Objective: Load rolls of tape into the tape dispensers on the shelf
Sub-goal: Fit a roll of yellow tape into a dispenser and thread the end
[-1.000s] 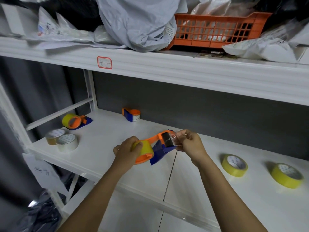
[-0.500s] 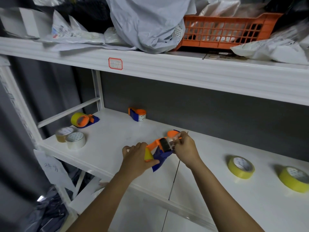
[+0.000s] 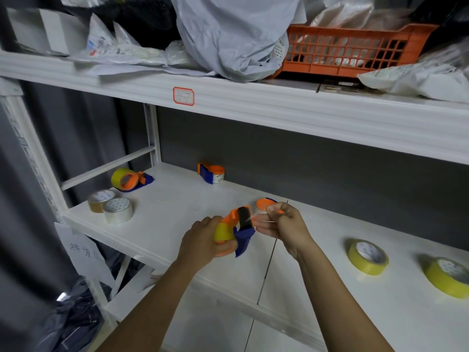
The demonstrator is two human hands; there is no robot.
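Observation:
My left hand [image 3: 203, 240] grips an orange and blue tape dispenser [image 3: 241, 231] with a yellow roll [image 3: 223, 231] mounted in it, held just above the white shelf [image 3: 162, 224]. My right hand [image 3: 284, 222] pinches the clear loose end of the tape [image 3: 257, 221] beside the dispenser's black blade. Behind my right hand an orange dispenser part [image 3: 264, 204] shows on the shelf. A loaded dispenser [image 3: 130, 179] lies at the far left. Another dispenser [image 3: 212, 172] stands at the back. Two yellow rolls [image 3: 368, 256] [image 3: 448, 276] lie flat on the right.
A tan roll [image 3: 99, 200] and a clear roll [image 3: 118, 210] lie at the shelf's left front corner. The upper shelf [image 3: 279, 107] carries grey mailer bags [image 3: 236, 34] and an orange basket [image 3: 352, 50]. A dark bag [image 3: 73, 318] sits on the floor at the lower left.
The dispenser has swung more upright in my left hand. My right hand keeps its pinch on the tape end near the blade. The view has shifted left.

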